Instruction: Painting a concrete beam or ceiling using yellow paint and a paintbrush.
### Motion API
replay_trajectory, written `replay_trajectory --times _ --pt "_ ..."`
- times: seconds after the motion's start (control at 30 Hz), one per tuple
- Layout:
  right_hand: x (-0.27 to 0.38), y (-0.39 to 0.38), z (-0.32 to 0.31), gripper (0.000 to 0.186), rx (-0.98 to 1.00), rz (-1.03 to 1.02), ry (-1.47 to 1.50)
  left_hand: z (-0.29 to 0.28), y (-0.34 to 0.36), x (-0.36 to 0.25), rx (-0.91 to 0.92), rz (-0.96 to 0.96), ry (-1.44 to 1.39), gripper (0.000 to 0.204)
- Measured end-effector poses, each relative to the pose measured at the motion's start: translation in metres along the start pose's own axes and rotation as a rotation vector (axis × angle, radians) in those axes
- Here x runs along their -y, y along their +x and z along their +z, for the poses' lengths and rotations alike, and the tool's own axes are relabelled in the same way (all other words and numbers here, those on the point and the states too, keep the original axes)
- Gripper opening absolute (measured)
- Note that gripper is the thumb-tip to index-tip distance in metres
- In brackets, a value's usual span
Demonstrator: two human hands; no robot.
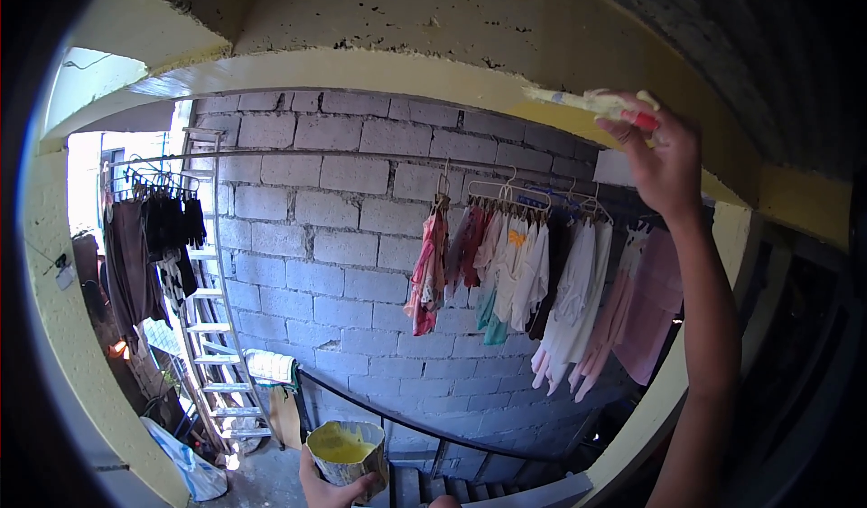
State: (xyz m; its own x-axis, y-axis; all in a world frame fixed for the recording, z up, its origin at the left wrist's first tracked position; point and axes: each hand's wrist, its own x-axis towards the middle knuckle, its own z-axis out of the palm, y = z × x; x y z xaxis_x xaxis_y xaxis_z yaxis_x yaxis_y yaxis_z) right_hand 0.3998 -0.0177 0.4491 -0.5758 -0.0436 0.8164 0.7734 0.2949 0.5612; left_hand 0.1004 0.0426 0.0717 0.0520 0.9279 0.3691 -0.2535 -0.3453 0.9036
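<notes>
My right hand (666, 163) is raised high at the upper right, its fingers closed round a paintbrush (591, 102) smeared with pale yellow paint and showing a red patch on the handle. The brush points left, its tip at the lower edge of a yellow-painted concrete beam (379, 67); whether the bristles press on it is hard to see. Low in the middle, my left hand (332, 488) grips a paint-streaked tub (372, 474) from its left side. Yellow paint (340, 445) shows inside the tub, which is held roughly upright.
Clothes on hangers (533, 264) line a rod before a grey block wall (316, 210); dark garments (135, 246) hang at the left. An aluminium ladder (209, 327) leans there. Below, a black handrail (388, 413) runs along descending stairs (433, 490). A white sack (190, 463) lies lower left.
</notes>
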Motion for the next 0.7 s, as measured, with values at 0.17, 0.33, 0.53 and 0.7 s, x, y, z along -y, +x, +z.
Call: replay_trajectory --times 0.17,0.33,0.53,0.7 --pt "-0.035 0.042 0.007 0.022 -0.239 -0.06 -0.012 -0.001 0.001 0.007 -0.033 0.037 0.085 0.072" --pt "-0.082 0.091 0.018 0.024 -0.257 -0.02 -0.238 -0.004 0.004 0.011 -0.06 0.078 0.104 0.071" --pt "-0.098 0.094 0.031 0.023 -0.302 -0.175 -0.291 -0.012 0.006 0.026 -0.07 0.107 0.078 0.068" --pt "-0.071 0.051 0.033 0.022 -0.171 -0.114 -0.191 -0.014 0.004 0.022 -0.068 0.069 0.037 0.068"
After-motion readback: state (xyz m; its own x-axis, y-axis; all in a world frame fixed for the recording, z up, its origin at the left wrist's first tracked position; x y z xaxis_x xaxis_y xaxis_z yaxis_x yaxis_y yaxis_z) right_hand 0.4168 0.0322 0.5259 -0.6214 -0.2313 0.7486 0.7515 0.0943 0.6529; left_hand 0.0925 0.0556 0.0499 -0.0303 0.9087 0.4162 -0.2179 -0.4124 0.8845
